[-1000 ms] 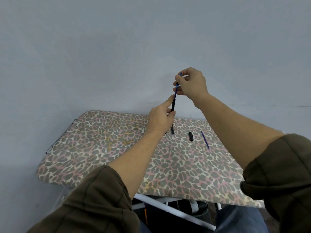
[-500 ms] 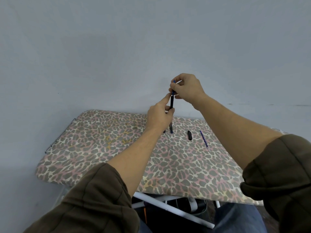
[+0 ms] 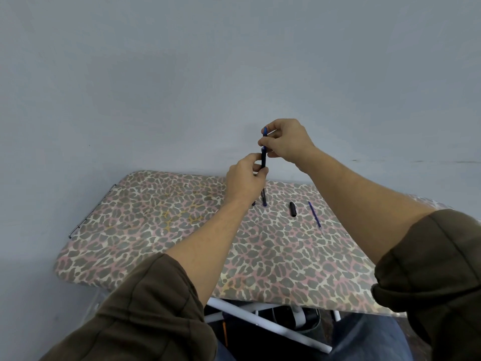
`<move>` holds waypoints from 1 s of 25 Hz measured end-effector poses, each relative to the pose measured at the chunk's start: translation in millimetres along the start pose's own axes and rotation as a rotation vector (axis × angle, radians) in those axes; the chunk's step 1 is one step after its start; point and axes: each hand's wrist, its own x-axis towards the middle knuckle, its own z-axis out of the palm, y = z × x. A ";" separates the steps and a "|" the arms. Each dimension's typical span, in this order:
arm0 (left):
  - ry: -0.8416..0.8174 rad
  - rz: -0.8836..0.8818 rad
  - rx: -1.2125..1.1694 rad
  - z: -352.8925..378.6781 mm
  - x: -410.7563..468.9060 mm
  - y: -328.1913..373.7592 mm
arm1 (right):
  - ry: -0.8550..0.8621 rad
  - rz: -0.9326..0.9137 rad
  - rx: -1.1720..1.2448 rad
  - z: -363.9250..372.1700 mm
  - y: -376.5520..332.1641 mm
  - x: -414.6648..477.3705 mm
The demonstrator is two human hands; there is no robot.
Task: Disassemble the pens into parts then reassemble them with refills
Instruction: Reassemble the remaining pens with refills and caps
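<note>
Left hand (image 3: 244, 178), right hand (image 3: 286, 142) grip pen (image 3: 264, 160)

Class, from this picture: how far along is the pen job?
Done: a black cap lies off on the patterned board, a loose refill beside it. In hand: the left hand holds a black barrel, the right hand pinches a blue refill at its top. Left, probably: seat refills, recap.

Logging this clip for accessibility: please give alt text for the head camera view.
A person's left hand holds a black pen barrel nearly upright while the right hand pinches a blue refill at its top end, above a leopard-print board. A black cap and a second blue refill lie apart on the board, to the right.
</note>
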 end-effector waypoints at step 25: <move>0.012 0.001 0.002 -11.7 -0.3 8.9 | 0.087 0.014 -0.135 3.3 -4.3 -6.9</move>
